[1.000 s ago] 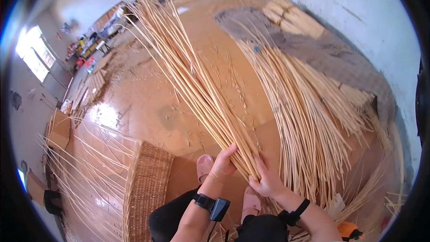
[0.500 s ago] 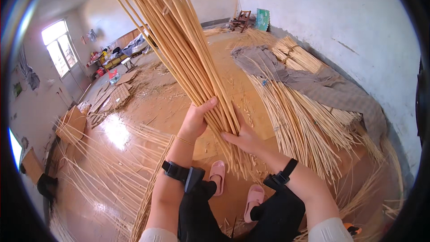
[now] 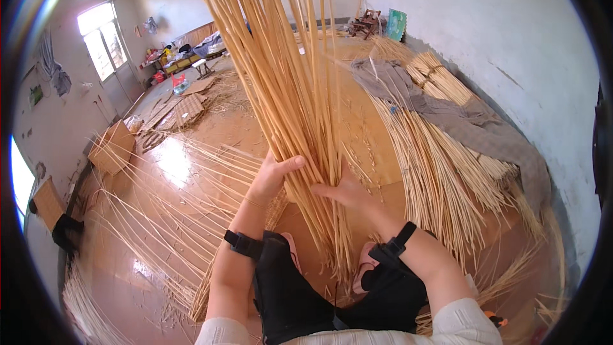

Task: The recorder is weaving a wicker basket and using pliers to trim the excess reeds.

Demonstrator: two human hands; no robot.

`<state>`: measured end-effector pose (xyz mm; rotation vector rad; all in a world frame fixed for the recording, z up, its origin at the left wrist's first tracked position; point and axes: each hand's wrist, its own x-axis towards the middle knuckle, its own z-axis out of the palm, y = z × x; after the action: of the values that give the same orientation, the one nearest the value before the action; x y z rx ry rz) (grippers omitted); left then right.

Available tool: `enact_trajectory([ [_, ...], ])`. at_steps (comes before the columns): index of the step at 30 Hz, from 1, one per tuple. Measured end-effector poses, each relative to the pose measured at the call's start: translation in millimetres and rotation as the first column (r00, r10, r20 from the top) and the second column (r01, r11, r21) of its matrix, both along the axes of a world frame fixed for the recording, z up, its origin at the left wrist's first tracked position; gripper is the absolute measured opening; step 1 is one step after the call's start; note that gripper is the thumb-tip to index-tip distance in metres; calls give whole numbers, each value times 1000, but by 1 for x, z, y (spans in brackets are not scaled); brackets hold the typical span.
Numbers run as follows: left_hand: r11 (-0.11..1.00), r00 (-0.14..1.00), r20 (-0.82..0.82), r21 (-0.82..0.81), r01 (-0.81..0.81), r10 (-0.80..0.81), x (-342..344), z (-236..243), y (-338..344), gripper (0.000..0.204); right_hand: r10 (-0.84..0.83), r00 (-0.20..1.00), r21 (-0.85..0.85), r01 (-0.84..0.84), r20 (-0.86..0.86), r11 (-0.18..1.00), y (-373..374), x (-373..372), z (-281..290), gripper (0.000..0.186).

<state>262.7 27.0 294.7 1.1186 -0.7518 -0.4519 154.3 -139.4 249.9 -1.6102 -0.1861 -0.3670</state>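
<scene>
A long bundle of pale tan rods (image 3: pixel 268 76) stands nearly upright before me, leaning a little left, its upper part running out of view and some rods splayed apart. My left hand (image 3: pixel 274 176) grips it from the left with the thumb across the front. Lower on the right side, my right hand (image 3: pixel 345 188) also holds it, fingers partly hidden by the rods. The lower ends hang between my legs, above pink slippers (image 3: pixel 367 257). Behind my left forearm lies a woven piece (image 3: pixel 276 207) with long loose rods spreading leftward.
At right, more rod bundles (image 3: pixel 434 179) lie along the wall under a grey cloth (image 3: pixel 485 134). Woven panels (image 3: pixel 185 115) and offcuts litter the back left floor. A woven box (image 3: pixel 113 148) rests by the left wall; a wooden folded chair (image 3: pixel 365 22) is at the back.
The bundle has been brought more upright and its rods have loosened and spread, especially at the top right. Both hands still grip it; my view has tilted up, showing more of the room.
</scene>
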Motion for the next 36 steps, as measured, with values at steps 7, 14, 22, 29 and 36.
enact_trajectory([
  [7, 987, 986, -75, -58, -151, 146, -32, 16, 15, 50, -120, 989, -123, 130, 87, 984, 38, -16, -13, 78],
  [14, 988, 993, -118, -157, 10, -29, -38, 58, 45, 51, -142, 969, -72, 159, 202, 985, 63, -39, 31, 63],
  [22, 966, 942, -252, -192, 173, -219, -6, -28, 95, 63, -193, 923, -257, 108, -334, 960, 80, -88, 51, 41],
  [29, 935, 940, -278, -341, 98, -200, -15, -15, 101, 77, 179, 961, 281, -116, -211, 953, 62, -56, -15, 29],
  [36, 957, 888, -406, -267, 112, -217, 5, -24, 104, 73, 336, 934, 817, -98, -121, 568, 56, -16, 13, 19],
])
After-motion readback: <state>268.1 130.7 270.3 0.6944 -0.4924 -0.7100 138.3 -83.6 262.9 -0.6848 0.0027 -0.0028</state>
